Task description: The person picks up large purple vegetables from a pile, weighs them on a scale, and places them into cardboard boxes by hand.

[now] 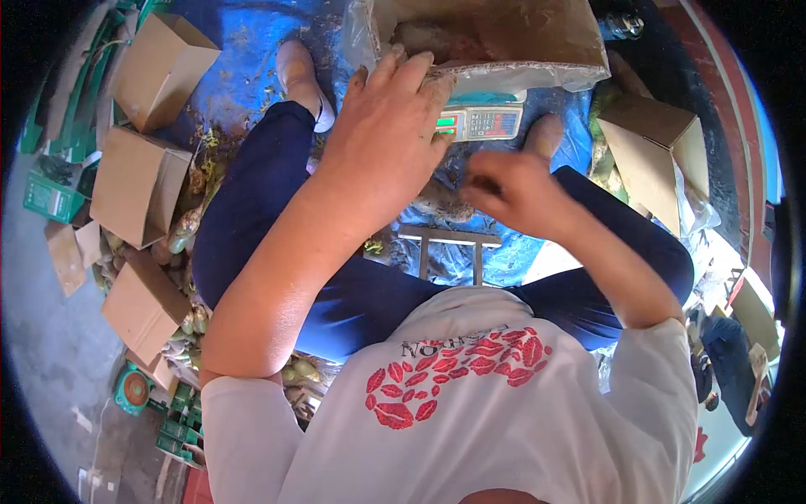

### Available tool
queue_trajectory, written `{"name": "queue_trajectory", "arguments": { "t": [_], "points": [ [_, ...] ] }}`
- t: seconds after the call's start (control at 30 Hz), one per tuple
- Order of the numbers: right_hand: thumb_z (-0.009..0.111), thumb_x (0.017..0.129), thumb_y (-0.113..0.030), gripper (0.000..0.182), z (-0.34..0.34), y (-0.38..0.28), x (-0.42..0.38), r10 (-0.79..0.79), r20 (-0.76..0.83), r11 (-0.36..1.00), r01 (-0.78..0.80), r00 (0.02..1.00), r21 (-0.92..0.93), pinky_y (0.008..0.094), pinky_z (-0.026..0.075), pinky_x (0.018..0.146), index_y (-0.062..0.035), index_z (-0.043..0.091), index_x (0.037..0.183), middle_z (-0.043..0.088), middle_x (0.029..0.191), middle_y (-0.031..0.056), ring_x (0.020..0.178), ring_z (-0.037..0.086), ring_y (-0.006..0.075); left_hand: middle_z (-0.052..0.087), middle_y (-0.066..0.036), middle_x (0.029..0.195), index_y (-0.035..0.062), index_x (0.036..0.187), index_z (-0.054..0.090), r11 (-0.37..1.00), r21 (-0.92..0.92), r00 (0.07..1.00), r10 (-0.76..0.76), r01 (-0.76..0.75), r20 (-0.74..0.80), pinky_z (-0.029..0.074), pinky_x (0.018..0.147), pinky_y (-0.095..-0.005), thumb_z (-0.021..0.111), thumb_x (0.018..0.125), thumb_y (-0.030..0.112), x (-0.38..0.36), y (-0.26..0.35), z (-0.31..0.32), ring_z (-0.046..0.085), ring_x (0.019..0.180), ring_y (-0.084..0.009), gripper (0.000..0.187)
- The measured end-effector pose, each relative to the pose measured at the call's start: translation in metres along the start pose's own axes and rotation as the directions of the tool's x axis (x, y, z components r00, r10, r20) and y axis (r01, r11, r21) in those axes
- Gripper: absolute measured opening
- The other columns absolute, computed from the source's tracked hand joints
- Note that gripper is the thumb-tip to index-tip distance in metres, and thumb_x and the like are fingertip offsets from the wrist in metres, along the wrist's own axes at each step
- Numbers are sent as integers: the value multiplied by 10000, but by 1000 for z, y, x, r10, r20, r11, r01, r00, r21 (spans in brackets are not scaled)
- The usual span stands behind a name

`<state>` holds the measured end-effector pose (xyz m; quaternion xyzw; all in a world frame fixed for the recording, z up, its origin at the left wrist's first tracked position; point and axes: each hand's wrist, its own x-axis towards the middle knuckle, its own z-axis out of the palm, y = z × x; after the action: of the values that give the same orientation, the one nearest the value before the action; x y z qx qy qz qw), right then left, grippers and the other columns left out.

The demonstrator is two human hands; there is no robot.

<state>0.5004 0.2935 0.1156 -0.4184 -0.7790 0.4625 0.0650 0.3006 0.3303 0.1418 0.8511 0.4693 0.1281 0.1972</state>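
A cardboard carton (546,42) with a clear plastic liner stands on a digital scale (483,123) with a lit green display. My left hand (382,126) reaches to the carton's near left corner, fingers stretched out and a little apart over its rim; it holds nothing that I can see. Dirt marks the fingers. My right hand (516,197) hovers in front of the scale with its fingers curled in, slightly blurred; what they hold, if anything, is hidden. Close beside it, a grey-brown muddy lump (445,203) lies low between my legs. Inside the carton, the brownish contents are dim.
Blue sheeting (252,50) covers the floor. On my left are open cartons (134,189), elongated vegetables (185,231) and green crates (54,197). Another carton (655,160) stands at the right. A small metal-framed stand (449,237) sits between my knees.
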Motion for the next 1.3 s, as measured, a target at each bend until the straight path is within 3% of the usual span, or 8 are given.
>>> {"name": "queue_trajectory", "arguments": {
  "t": [0.23, 0.33, 0.5, 0.77, 0.9, 1.0, 1.2, 1.3],
  "points": [
    [675, 683, -206, 480, 190, 149, -5, 356, 94, 868, -291, 930, -402, 430, 474, 791, -65, 477, 1097, 546, 988, 158, 918, 565, 345, 588, -119, 1053, 6, 1059, 583, 999, -25, 957, -45, 39, -286, 401, 877, -345, 639, 754, 105, -4, 4, -44, 533, 1025, -240, 325],
    [699, 661, -232, 596, 225, 160, -12, 378, 5, 847, -343, 926, -405, 456, 476, 767, -58, 422, 1159, 540, 960, 170, 895, 568, 360, 595, -113, 1103, -14, 1103, 560, 911, -312, 930, -330, 270, -159, 365, 948, -310, 609, 800, 132, -16, 6, -82, 539, 1045, -218, 339],
    [687, 679, -287, 642, 225, 174, -9, 498, 246, 836, -385, 831, -392, 451, 459, 807, -37, 421, 1206, 517, 1126, 211, 988, 541, 366, 601, -40, 1025, -6, 1092, 569, 712, -628, 618, -655, 313, -435, 407, 806, -222, 617, 839, 116, -104, -40, -114, 521, 918, -87, 285],
    [621, 718, -189, 385, 204, 166, -16, 328, 171, 918, -270, 929, -291, 455, 460, 772, -27, 520, 1053, 569, 990, 231, 922, 559, 390, 612, -225, 970, -8, 1029, 596, 299, -123, 263, -932, 946, -248, 453, 809, -383, 621, 757, 222, -309, -132, 20, 596, 895, -344, 357],
    [620, 718, -186, 384, 196, 164, -14, 293, 89, 918, -254, 952, -303, 455, 459, 773, -27, 520, 1052, 569, 990, 231, 922, 558, 390, 564, -220, 1059, 1, 1148, 524, 183, -77, 187, -981, 980, 46, 430, 883, -394, 619, 742, 226, -362, -121, 90, 531, 1018, -357, 474],
    [620, 718, -184, 383, 185, 163, -11, 291, 95, 916, -248, 952, -317, 455, 459, 773, -27, 520, 1052, 569, 989, 231, 922, 558, 390, 529, -199, 1120, 27, 1183, 500, 487, 75, 490, -872, 870, -18, 392, 932, -398, 631, 741, 260, -359, -121, 127, 478, 1089, -352, 516],
    [619, 717, -180, 381, 167, 160, -10, 276, 120, 916, -222, 954, -335, 455, 459, 773, -26, 521, 1052, 568, 989, 232, 922, 557, 390, 529, -201, 1121, 32, 1155, 502, 252, -26, 188, -784, 967, -592, 374, 944, -422, 629, 758, 333, -338, -197, 167, 473, 1097, -353, 514],
    [619, 717, -178, 380, 160, 161, -9, 272, 127, 913, -213, 954, -349, 455, 458, 774, -26, 521, 1051, 568, 989, 232, 922, 557, 390, 553, -201, 1062, 17, 1072, 542, 128, -154, 92, -970, 980, -224, 395, 909, -431, 558, 814, 352, -329, -224, 174, 496, 1055, -346, 423]
  ]
}}
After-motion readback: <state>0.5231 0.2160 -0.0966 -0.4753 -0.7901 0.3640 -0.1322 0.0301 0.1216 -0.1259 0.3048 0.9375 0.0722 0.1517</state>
